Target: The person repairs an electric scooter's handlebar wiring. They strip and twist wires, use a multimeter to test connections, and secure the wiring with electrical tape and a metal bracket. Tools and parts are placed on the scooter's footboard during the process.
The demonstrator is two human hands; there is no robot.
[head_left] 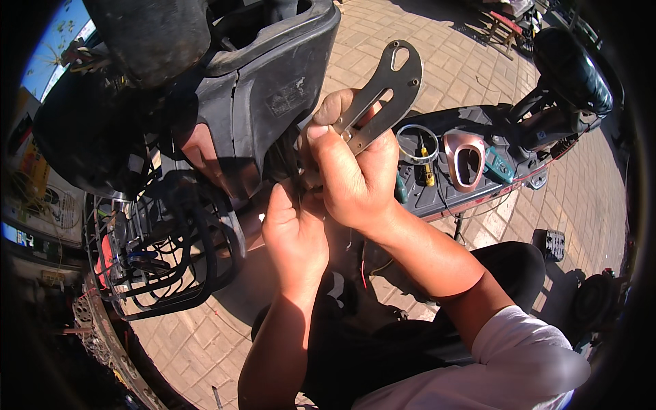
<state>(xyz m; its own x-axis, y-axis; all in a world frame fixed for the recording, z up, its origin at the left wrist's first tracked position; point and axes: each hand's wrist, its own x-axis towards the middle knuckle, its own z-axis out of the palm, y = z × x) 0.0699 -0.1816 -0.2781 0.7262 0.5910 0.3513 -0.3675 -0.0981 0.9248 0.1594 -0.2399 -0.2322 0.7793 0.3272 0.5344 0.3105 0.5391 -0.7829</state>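
My right hand point(362, 174) is closed around a curved, flat, dark metal plate point(403, 85) with slots and small holes, its wide end sticking up past my thumb. Just below it, to the left, my left hand point(294, 239) has thumb and fingers pressed together; whatever they pinch is hidden. Both hands are close together beside the black plastic body panel point(273, 102) of a scooter. Dark parts show between the hands and the panel, too shadowed to make out.
A black wire basket point(205, 277) stands at the left. On a black footboard point(437, 188) at the right lie a metal ring point(402, 130), a yellow screwdriver point(428, 171), a pinkish oval frame point(447, 156) and a teal tool point(501, 164). A pedal-like block point(550, 244) lies on the paving.
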